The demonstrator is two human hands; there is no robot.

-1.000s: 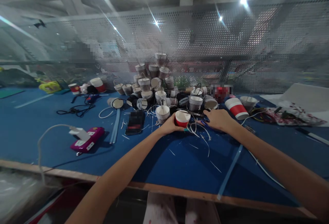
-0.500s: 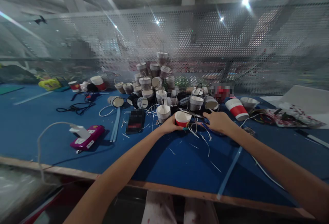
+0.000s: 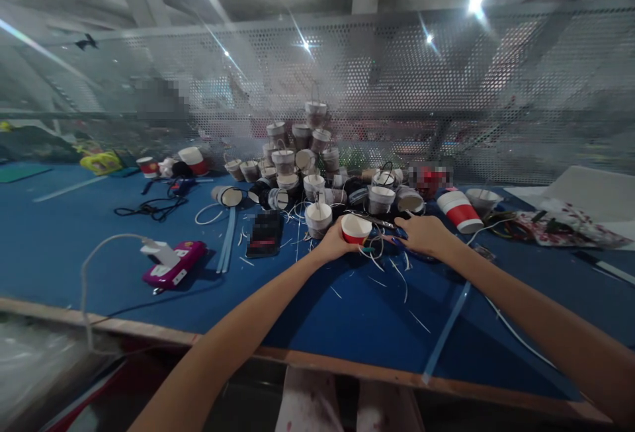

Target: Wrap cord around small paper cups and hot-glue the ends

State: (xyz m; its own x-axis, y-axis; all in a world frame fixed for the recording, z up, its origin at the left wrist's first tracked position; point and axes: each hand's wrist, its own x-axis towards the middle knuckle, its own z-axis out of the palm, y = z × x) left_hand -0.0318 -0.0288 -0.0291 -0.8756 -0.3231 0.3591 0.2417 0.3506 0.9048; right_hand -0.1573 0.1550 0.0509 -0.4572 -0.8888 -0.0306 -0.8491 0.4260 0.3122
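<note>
Four red-white cups [image 3: 355, 237], one phone [image 3: 264, 232]

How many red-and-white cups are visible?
4: a cup in the left hand, a tilted cup right of the right hand, a smaller cup and a bigger cup at the back left. More may hide behind the grey cups; the blurred red item is unclear.

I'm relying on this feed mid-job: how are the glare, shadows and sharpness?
Head view: ceiling lights flare into streaks; head view: the perforated screen smears into haze at the left; head view: shadows darken parts of the blue tabletop; head view: the red-and-white paper cup in the left hand is readable, but the scissors at the right hand look soft.
</note>
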